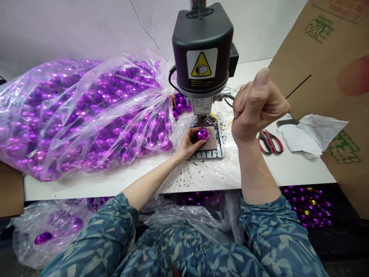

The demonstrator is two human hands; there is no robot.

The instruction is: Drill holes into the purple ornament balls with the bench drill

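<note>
A small black bench drill press [202, 50] with a yellow warning label stands upright on the white table. Beneath its chuck [202, 119], my left hand [188, 144] pinches a shiny purple faceted ball [203, 134] between thumb and fingers. That ball rests on a brown square board [212, 143] lying on the slotted metal base [220, 152]. My right hand [258, 102] is raised beside the machine, closed in a fist round the drill press's feed handle, which it mostly hides. A thin dark rod [299, 86] sticks out behind that fist, and a blurred red knob [354, 76] shows farther right.
A big clear bag of purple balls [95, 119] fills the left. Red-handled scissors [270, 142] and crumpled white paper [309, 134] lie right, beside a tall cardboard box [325, 80]. Dark shavings litter the white table [100, 184]. More purple balls [308, 207] sit below its edge.
</note>
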